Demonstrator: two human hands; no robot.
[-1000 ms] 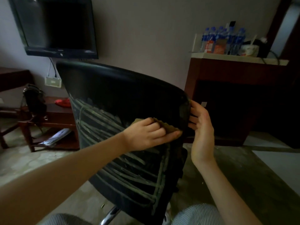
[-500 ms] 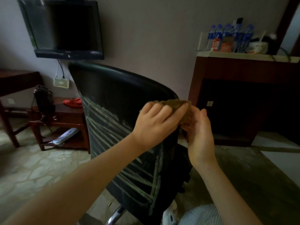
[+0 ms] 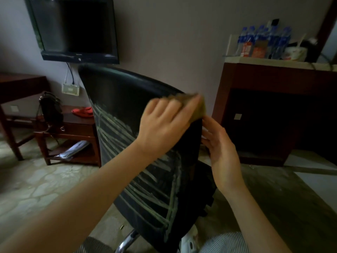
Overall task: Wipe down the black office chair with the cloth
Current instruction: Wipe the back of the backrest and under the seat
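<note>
My office chair (image 3: pixel 127 99) fills the middle of the room with its back towards me, a broad, curved black panel with a smooth padded top rim and pale greenish streaks fanning across its lower half. The tiled floor (image 3: pixel 36 189) shows on both sides of it: a wide stretch to the left, reaching a low wooden side table (image 3: pixel 73 128), and a narrower strip to the right, before a dark wooden cabinet (image 3: pixel 273 81). A flat black television (image 3: pixel 76 28) hangs on the grey wall above the chair's left shoulder. A cluster of blue-capped plastic bottles (image 3: pixel 264 41) stands on the cabinet's pale top. On the side table sit a black bag (image 3: pixel 51 108) and something red (image 3: pixel 83 111). My left grip (image 3: pixel 164 123) is closed over the cloth (image 3: pixel 197 106), a rough brownish rag, fingers curled on top of it and pressing it onto the upper right corner of the chair's back, right at the rim; both are blurred. My right grip (image 3: pixel 220 147) holds nothing: its fingers are nearly straight and lie against the chair's right side edge, just below the cloth. A second ago the cloth sat lower, on the flat of the panel inside that edge. It has since climbed to the corner, and my right grip has kept to the same edge.
</note>
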